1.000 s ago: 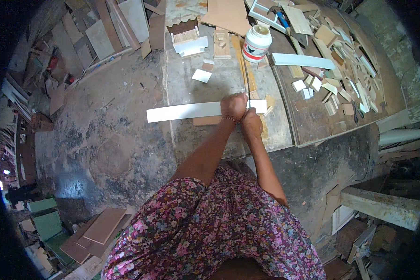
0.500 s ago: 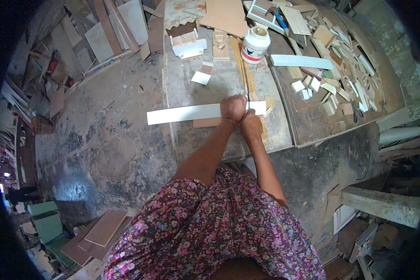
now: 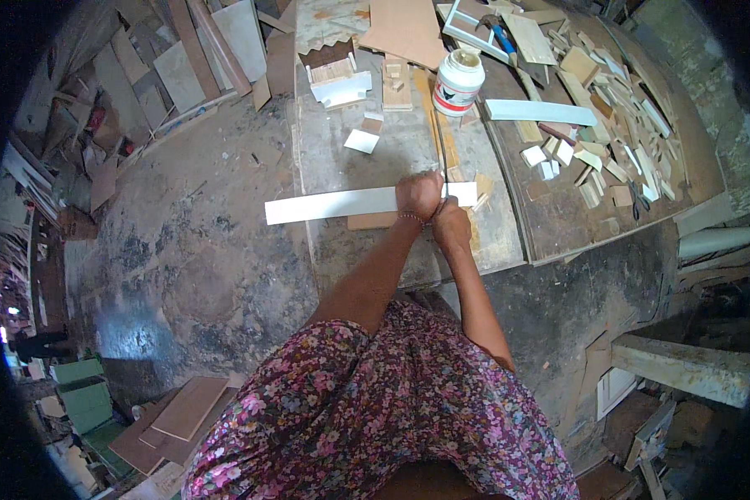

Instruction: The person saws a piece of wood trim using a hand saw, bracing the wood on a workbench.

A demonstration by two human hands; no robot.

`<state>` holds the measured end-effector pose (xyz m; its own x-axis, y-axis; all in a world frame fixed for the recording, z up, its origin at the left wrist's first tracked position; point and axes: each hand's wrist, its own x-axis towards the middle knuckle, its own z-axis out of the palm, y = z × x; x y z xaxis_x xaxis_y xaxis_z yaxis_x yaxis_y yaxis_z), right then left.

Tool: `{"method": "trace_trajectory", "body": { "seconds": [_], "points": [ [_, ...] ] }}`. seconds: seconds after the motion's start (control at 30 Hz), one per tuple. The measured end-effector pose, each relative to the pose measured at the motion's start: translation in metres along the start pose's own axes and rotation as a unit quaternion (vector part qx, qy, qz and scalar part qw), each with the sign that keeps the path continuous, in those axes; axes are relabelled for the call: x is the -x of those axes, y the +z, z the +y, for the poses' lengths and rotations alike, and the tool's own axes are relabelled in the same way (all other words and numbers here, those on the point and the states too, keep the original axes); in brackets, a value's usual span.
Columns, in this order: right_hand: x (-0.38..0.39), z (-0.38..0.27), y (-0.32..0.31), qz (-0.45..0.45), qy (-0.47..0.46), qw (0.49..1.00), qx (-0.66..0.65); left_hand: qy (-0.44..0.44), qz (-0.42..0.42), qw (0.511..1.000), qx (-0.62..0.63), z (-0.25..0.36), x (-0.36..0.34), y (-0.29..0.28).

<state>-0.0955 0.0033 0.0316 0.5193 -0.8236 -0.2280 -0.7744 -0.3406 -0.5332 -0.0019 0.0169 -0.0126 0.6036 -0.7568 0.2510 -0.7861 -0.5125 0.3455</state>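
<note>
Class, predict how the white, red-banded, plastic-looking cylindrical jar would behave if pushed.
The jar would probably tip if pushed high, since it stands taller than wide; its round wall might let it roll once toppled.

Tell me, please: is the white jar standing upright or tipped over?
Upright: the white jar rests on its base, with its mouth facing up.
</note>
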Motion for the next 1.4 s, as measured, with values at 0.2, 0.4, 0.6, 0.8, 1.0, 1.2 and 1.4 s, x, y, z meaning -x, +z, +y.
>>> {"method": "trace_trajectory", "body": {
  "seconds": [0.2, 0.4, 0.6, 0.8, 1.0, 1.2, 1.4],
  "points": [
    [0.000, -0.001, 0.000, -0.004, 0.018, 1.000, 0.005, 0.000, -0.014, 1.000, -0.024, 0.002, 0.000, -0.004],
    [-0.002, 0.002, 0.001, -0.005, 0.017, 1.000, 0.012, -0.015, 0.022, 1.000, 0.012, 0.009, 0.000, -0.014],
    [0.000, 0.001, 0.002, -0.004, 0.013, 1.000, 0.023, -0.024, 0.027, 0.999, 0.028, 0.008, 0.001, -0.016],
    [-0.001, 0.003, 0.005, 0.001, 0.014, 1.000, 0.020, 0.005, 0.003, 1.000, -0.009, 0.005, 0.000, -0.008],
    [0.004, 0.000, 0.004, 0.017, 0.005, 1.000, 0.000, -0.013, 0.015, 1.000, 0.008, 0.005, 0.000, -0.011],
    [0.006, 0.000, 0.004, 0.029, 0.010, 1.000, -0.007, -0.032, 0.035, 0.999, 0.025, 0.011, 0.003, -0.021],
    [0.007, -0.009, -0.001, 0.018, 0.025, 0.999, 0.010, -0.036, 0.040, 0.998, 0.037, 0.009, 0.001, -0.011]
  ]
}}
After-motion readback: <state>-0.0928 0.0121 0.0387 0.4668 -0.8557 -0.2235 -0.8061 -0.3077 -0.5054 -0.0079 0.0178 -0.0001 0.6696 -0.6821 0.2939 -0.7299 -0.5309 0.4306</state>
